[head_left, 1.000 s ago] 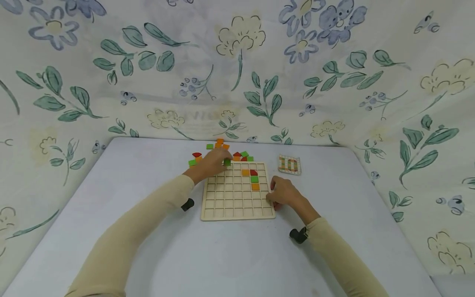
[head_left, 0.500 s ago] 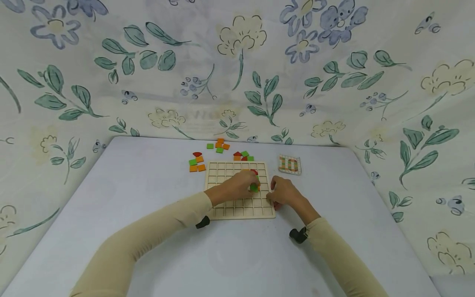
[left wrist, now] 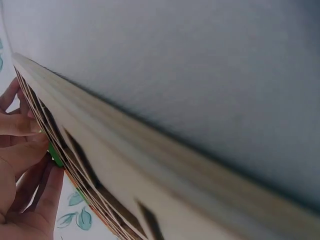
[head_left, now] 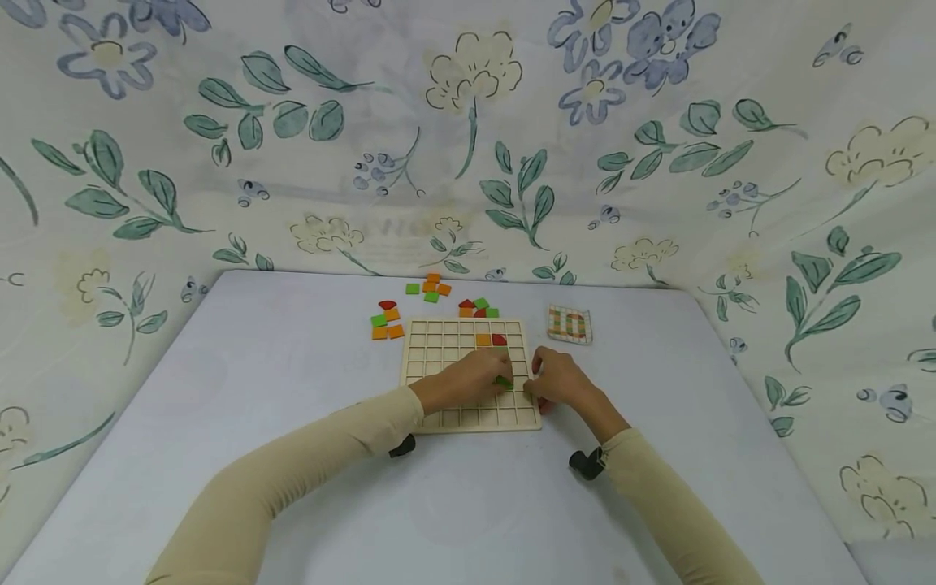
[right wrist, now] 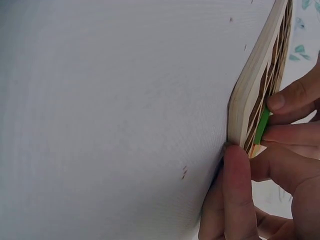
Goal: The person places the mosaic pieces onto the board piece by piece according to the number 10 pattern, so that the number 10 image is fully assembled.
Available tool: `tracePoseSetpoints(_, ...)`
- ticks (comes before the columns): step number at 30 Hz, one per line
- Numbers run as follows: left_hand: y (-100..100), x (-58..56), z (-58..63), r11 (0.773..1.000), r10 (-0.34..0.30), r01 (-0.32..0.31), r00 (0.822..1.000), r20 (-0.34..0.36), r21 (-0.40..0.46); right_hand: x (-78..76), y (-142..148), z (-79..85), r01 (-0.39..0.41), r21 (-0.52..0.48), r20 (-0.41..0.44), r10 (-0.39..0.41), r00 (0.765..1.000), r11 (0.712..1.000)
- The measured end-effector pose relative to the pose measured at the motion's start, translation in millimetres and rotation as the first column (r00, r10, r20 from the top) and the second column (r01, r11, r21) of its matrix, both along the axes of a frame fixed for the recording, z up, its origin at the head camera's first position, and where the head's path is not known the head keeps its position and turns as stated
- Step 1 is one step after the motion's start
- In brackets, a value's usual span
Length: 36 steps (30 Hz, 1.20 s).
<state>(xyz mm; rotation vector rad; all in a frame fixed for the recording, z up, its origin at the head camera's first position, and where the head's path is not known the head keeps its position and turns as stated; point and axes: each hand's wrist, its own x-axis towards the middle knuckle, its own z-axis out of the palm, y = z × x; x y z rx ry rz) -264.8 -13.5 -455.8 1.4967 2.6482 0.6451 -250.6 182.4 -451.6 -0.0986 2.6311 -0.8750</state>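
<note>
My left hand (head_left: 471, 378) reaches over the square wooden grid board (head_left: 431, 353) and pinches a green square tile (right wrist: 262, 125) at a cell near the board's right side. In the left wrist view the fingertips of the left hand (left wrist: 25, 190) sit right at that tile. My right hand (head_left: 563, 378) holds the board's right edge between thumb and fingers, near the front corner. An orange tile (head_left: 483, 340) and a red tile (head_left: 500, 340) lie in cells beyond the left hand, which hides the cells below them.
Behind the board lie loose orange tiles (head_left: 432, 278), green tiles (head_left: 413, 288) and red tiles (head_left: 465, 304). More loose tiles (head_left: 395, 331) are at its left. A printed pattern card (head_left: 569, 324) lies right of the board, and a floral cloth (head_left: 468, 162) hangs behind the table.
My left hand has carried the green tile from the board's back edge to its right side, then slightly nearer the front. The right hand has stayed on the board's edge.
</note>
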Motion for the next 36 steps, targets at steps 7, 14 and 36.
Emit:
tracePoseSetpoints(7, 1.3, 0.4, -0.3, 0.999, -0.032, 0.029, 0.995, -0.093, -0.029, -0.2, -0.6, 0.9, 0.005, -0.009, 0.003, -0.005, 1.000, 1.000)
tracePoseSetpoints(14, 0.7, 1.0, 2.7, 0.996, -0.034, 0.024, 0.993, -0.112, -0.084, -1.6, -2.2, 1.0, -0.001, -0.008, -0.001, 0.001, 1.000, 1.000)
tracePoseSetpoints(36, -127.7, -99.0, 20.7, 0.718, 0.664, -0.664, 0.743, -0.081, -0.207, -1.6, -0.6, -4.0, 0.013, 0.011, -0.008, -0.013, 1.000, 1.000)
